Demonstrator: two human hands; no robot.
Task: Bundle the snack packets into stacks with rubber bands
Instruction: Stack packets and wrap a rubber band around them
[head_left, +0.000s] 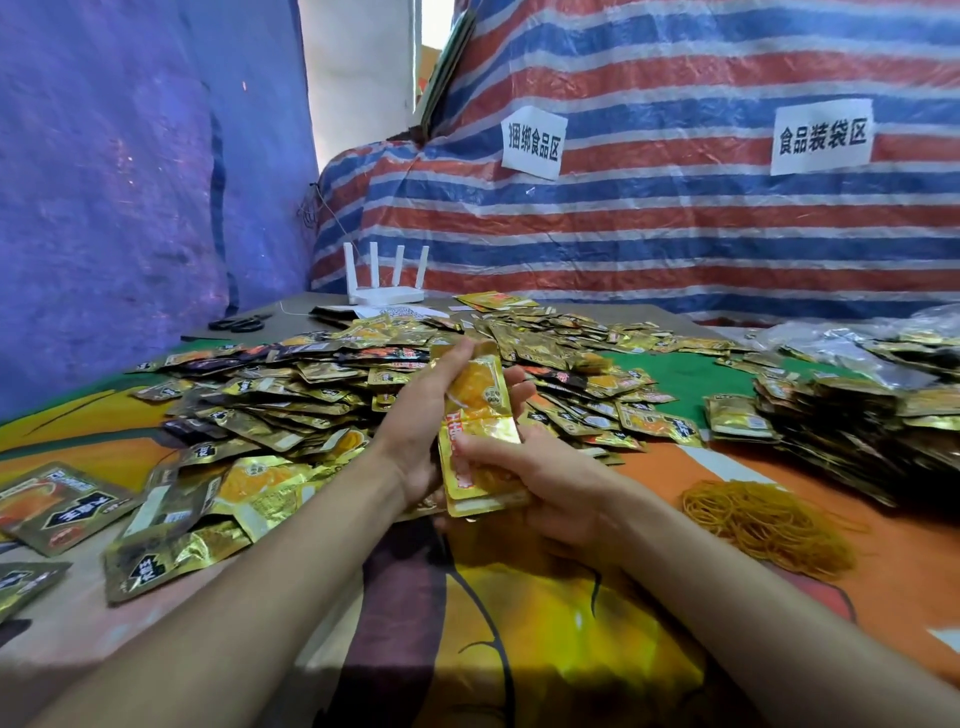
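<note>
A stack of gold and orange snack packets (475, 415) stands tilted between my two hands above the table. My left hand (423, 415) cups its left side, with the thumb along the top packet. My right hand (540, 478) grips its lower end, thumb pressed across the front and fingers behind. A large loose heap of snack packets (291, 384) spreads over the table behind and to the left. A pile of tan rubber bands (769, 525) lies to the right of my right hand. Whether a band is round the stack cannot be seen.
Bundled stacks of packets (852, 431) sit at the right, with clear plastic bags (841, 338) behind them. A white router (387, 280) and black scissors (240, 323) lie at the far left of the table. Striped tarpaulin (675, 218) with paper signs forms the back wall.
</note>
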